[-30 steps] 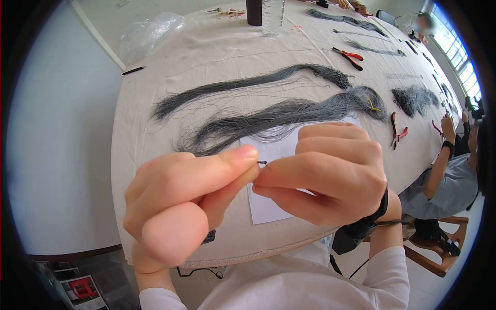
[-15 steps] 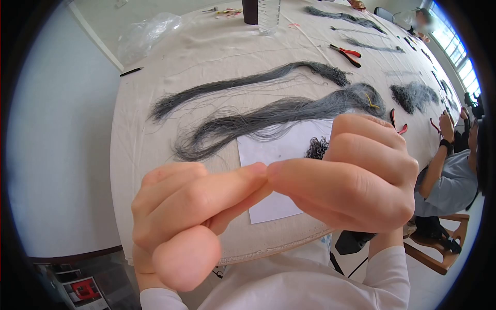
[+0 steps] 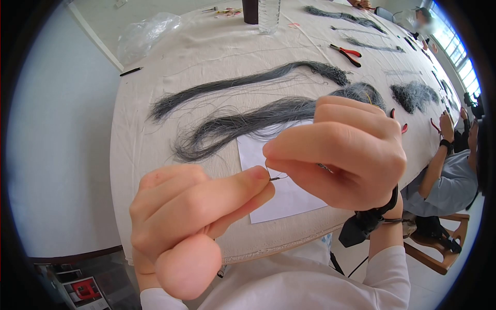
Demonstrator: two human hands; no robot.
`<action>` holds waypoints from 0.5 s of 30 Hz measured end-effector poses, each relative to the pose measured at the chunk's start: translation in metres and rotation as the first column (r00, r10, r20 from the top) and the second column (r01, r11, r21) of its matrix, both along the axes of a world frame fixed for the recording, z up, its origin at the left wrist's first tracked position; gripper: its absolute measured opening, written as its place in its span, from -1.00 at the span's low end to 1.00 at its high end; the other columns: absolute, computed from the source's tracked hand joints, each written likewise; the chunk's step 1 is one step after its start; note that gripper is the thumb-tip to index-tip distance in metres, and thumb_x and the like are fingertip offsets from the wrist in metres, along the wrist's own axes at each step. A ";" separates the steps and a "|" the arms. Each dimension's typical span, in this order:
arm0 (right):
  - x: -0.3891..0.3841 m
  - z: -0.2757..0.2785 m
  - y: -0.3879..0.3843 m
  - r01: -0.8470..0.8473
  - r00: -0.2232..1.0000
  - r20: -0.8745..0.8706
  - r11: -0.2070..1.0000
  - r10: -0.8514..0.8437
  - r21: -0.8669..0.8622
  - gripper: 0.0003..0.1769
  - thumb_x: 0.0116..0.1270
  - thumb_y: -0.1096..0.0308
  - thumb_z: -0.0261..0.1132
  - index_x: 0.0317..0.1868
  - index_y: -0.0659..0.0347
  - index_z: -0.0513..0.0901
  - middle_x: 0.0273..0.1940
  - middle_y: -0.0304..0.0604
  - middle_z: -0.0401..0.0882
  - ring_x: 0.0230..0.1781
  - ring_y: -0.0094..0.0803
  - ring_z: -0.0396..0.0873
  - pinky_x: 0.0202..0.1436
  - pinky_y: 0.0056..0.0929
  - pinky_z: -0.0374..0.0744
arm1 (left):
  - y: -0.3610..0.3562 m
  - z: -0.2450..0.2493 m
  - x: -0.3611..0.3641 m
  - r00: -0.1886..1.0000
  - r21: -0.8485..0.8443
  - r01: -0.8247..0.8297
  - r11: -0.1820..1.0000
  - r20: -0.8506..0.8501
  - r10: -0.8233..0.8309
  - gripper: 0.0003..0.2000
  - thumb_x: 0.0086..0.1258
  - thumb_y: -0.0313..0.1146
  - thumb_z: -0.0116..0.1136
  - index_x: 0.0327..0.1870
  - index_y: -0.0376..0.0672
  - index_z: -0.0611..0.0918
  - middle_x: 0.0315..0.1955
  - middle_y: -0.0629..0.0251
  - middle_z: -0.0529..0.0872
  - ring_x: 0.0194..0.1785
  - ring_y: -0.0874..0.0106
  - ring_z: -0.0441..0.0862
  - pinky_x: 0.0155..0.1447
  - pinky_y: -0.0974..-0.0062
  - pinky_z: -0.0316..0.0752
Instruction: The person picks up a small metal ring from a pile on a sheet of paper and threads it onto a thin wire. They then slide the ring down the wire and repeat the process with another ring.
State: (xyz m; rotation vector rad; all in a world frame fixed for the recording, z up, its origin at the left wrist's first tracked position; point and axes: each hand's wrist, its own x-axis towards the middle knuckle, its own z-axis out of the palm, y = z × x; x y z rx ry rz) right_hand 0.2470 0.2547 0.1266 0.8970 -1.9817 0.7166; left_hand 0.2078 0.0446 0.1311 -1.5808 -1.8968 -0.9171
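Between my hands is a thin dark wire with a small thicker stub and a fine loop. My left hand pinches the stub end between thumb and forefinger. My right hand is closed in a pinch just above, with the fine wire running up to its fingertips. Below them lies a white sheet of paper. A pile of small curled wires on the sheet is almost hidden behind my right hand. Just beyond lies a long bundle of grey wire strands, partly covered by my right hand.
Another grey wire bundle lies farther back. Red-and-black pliers are beyond it; a second pair shows behind my right hand. A clear bottle, a pen and a tangled wire heap are around. A person sits at right.
My right hand has drawn slightly up and tilted, its fingertips parting from the left ones, so the wire between them shows. The curled pile is now mostly covered. My left hand has barely moved.
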 end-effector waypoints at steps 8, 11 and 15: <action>-0.002 -0.001 -0.010 -0.041 0.976 0.207 0.989 0.071 -0.144 -0.74 -0.11 0.66 0.44 -0.32 0.31 0.70 -0.69 -0.34 0.42 -0.76 -0.66 0.19 -0.73 -0.64 0.05 | -0.005 -0.003 -0.002 1.000 0.088 0.006 0.996 -0.010 -0.005 -0.50 0.14 -0.70 0.35 -0.22 -0.19 0.17 -0.34 -0.02 0.69 -0.63 0.41 0.52 -0.59 0.58 0.38; -0.003 -0.009 -0.015 -0.072 0.971 0.208 0.977 0.114 -0.201 -0.75 -0.12 0.64 0.45 -0.33 0.31 0.70 -0.71 -0.35 0.35 -0.77 -0.66 0.18 -0.73 -0.62 0.03 | -0.004 -0.005 -0.001 0.999 0.142 -0.036 0.989 0.028 0.032 -0.53 0.18 -0.69 0.32 -0.24 -0.19 0.16 -0.30 -0.06 0.68 -0.62 0.42 0.51 -0.57 0.59 0.41; -0.003 -0.014 -0.020 -0.111 0.975 0.166 0.971 0.147 -0.210 -0.74 -0.15 0.65 0.43 -0.34 0.31 0.70 -0.71 -0.34 0.34 -0.78 -0.62 0.19 -0.73 -0.58 0.03 | -0.001 -0.008 -0.003 1.000 0.207 -0.012 0.978 0.006 0.011 -0.53 0.20 -0.70 0.30 -0.26 -0.21 0.14 -0.30 -0.11 0.67 -0.61 0.46 0.52 -0.54 0.63 0.45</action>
